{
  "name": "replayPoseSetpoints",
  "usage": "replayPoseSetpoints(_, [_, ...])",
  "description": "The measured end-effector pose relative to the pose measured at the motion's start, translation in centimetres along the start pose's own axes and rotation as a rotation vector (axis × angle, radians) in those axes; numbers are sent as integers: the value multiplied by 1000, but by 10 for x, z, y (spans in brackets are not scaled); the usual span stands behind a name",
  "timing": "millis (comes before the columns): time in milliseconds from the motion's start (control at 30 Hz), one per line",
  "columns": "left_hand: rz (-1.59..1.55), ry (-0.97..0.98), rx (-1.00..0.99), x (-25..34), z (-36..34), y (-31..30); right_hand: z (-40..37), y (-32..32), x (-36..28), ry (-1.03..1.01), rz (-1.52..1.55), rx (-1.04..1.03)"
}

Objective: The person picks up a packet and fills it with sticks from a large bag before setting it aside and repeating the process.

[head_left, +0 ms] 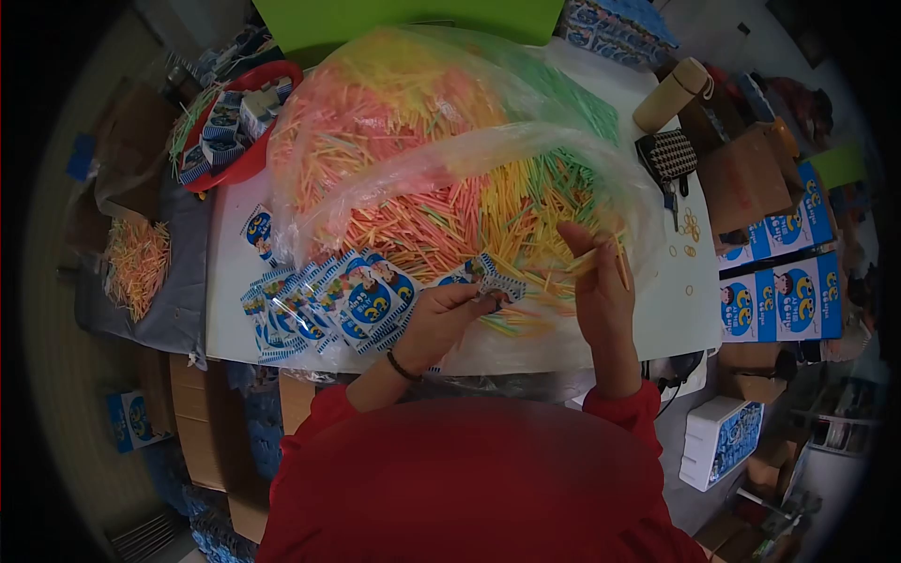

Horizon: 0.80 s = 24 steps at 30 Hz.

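A large clear plastic bag (450, 155) on the white table spills pink, yellow and green sticks (511, 202). My left hand (441, 324), with a dark band at the wrist, pinches a small blue-and-white packet (499, 287) at the bag's front edge. To its right, my right hand (601, 281) is raised over the sticks, its fingers closed on a few yellow-orange sticks (587, 260). Beside my left hand, overlapping blue-and-white printed packets (361, 300) lie in a row on the table.
At the back left stands a red basin (249, 167) of packets. A beige bottle (671, 94), a patterned pouch (667, 155) and rubber bands (691, 225) lie at the table's right. Beyond that edge are printed boxes (798, 298). Loose sticks (138, 267) rest on grey cloth at left.
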State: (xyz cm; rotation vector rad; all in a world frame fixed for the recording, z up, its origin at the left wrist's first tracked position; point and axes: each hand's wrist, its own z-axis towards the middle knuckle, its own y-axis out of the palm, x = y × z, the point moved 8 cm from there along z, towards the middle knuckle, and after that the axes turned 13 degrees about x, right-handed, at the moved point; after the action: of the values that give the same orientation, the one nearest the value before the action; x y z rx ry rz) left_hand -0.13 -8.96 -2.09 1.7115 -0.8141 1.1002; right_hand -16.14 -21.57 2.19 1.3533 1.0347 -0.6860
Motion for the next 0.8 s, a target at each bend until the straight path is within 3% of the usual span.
replayPoseSetpoints(200, [71,124,-20,1,1,5,-36,68,-17,-126,-42,-330])
replayPoseSetpoints(533, [94,192,28,-4,2,-4,-43,74,0,-242,-299,-400])
replayPoseSetpoints(600, [75,191,-6,-6,1,-2,-47,77,4,-393,-625,-521])
replayPoseSetpoints(800, [-107,110,-31,-8,2,7,-50,77,0,-487,-850,-525])
